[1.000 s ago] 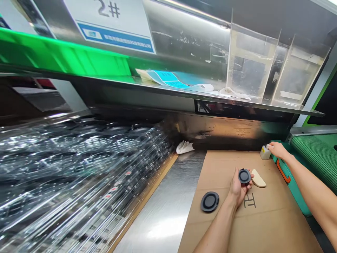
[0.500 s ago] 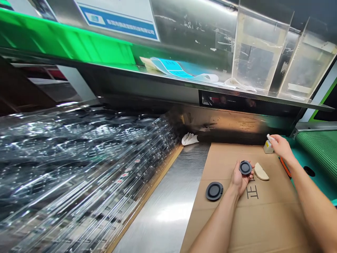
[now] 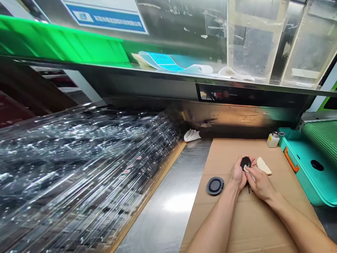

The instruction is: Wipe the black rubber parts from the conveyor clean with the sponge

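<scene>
My left hand point(image 3: 238, 174) holds a black round rubber-rimmed disc point(image 3: 245, 162) up above a cardboard sheet point(image 3: 210, 221). My right hand point(image 3: 259, 184) pinches a small white wipe point(image 3: 249, 173) and presses it against that disc, hiding much of its face. A second black disc point(image 3: 215, 186) lies flat on the cardboard, left of my hands. Just past my right hand rests a cream crescent-shaped pad point(image 3: 263, 166). A small white bottle with a metal cap point(image 3: 273, 140) stands at the cardboard's far edge.
A large stack of clear plastic trays point(image 3: 79, 158) fills the left, beyond a steel tabletop point(image 3: 168, 207). A white glove point(image 3: 191, 135) lies by the back wall. A teal case with an orange handle point(image 3: 308, 165) sits right. Clear acrylic holders point(image 3: 252, 38) stand on a shelf above.
My right hand has left the bottle and now presses a white wipe on the disc in my left hand. The view has tilted down slightly, and the bottle stands untouched.
</scene>
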A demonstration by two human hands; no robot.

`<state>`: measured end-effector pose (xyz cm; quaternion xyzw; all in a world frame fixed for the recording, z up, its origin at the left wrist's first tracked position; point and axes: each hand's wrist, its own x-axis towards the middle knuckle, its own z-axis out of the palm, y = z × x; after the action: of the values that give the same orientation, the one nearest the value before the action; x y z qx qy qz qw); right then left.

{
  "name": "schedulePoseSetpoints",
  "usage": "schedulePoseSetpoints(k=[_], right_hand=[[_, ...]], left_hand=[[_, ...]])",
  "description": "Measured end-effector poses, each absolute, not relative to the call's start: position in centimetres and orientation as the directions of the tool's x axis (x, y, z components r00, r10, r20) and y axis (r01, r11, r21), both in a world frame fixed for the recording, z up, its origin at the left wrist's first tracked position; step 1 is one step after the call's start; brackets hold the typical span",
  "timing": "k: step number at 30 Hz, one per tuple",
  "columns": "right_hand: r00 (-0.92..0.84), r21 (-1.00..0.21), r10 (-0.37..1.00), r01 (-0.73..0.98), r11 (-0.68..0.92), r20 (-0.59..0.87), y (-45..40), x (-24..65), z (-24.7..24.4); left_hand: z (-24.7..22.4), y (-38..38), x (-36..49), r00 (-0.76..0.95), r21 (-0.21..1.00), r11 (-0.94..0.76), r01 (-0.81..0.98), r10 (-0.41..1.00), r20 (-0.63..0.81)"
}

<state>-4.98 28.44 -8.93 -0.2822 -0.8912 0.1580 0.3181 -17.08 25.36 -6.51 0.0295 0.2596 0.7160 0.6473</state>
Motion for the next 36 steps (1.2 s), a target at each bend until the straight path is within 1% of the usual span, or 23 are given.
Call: schedulePoseSetpoints(k=[3,7,10,14,17,20,24,27,30,34,36], right_hand=[[-0.601,-0.411,0.639,0.489,0.769,0.480,28.4,-4.9,-8.8],[-0.640,-0.386,0.605,0.466,0.796,0.474,28.2,-4.9,-8.7],[-0.614,-0.334,0.633,0.540,0.772,0.471,27.9,-4.9,-8.3],[-0.645,-0.281,0.613,0.549,0.787,0.456,27.7,-4.9,-7.9],[-0.606,-0.281,0.652,0.598,0.751,0.455,27.6,-5.0,-7.8],[-0.633,-0.301,0.637,0.564,0.769,0.440,27.6,-5.1,-7.9],[-0.577,-0.329,0.693,0.614,0.717,0.431,27.6,-5.1,-7.8],[-0.609,-0.337,0.679,0.590,0.733,0.410,27.5,-5.0,-7.6],[-0.586,-0.318,0.713,0.641,0.699,0.385,27.4,-4.9,-7.6],[-0.639,-0.275,0.668,0.611,0.742,0.382,27.5,-4.8,-7.4],[-0.614,-0.251,0.696,0.655,0.712,0.373,27.8,-4.4,-7.2]], left_hand=[[-6.6,25.4,-17.0,-0.171,0.398,-0.051,-0.916,0.947,-0.271],[-6.9,25.5,-16.9,-0.183,0.399,-0.062,-0.915,0.944,-0.273],[-7.3,25.6,-16.9,-0.178,0.406,-0.057,-0.912,0.947,-0.267],[-7.8,25.7,-16.8,-0.185,0.403,-0.068,-0.913,0.948,-0.259],[-8.0,25.7,-16.8,-0.186,0.404,-0.074,-0.912,0.951,-0.245],[-8.0,25.7,-16.7,-0.176,0.407,-0.057,-0.912,0.949,-0.262],[-7.9,25.5,-16.5,-0.186,0.414,-0.071,-0.907,0.952,-0.244],[-7.9,25.3,-16.4,-0.167,0.419,-0.050,-0.907,0.954,-0.249],[-7.9,25.2,-16.3,-0.171,0.415,-0.060,-0.908,0.957,-0.236],[-7.8,25.2,-16.5,-0.178,0.416,-0.051,-0.908,0.946,-0.272],[-7.7,25.1,-16.6,-0.198,0.422,-0.067,-0.904,0.941,-0.275]])
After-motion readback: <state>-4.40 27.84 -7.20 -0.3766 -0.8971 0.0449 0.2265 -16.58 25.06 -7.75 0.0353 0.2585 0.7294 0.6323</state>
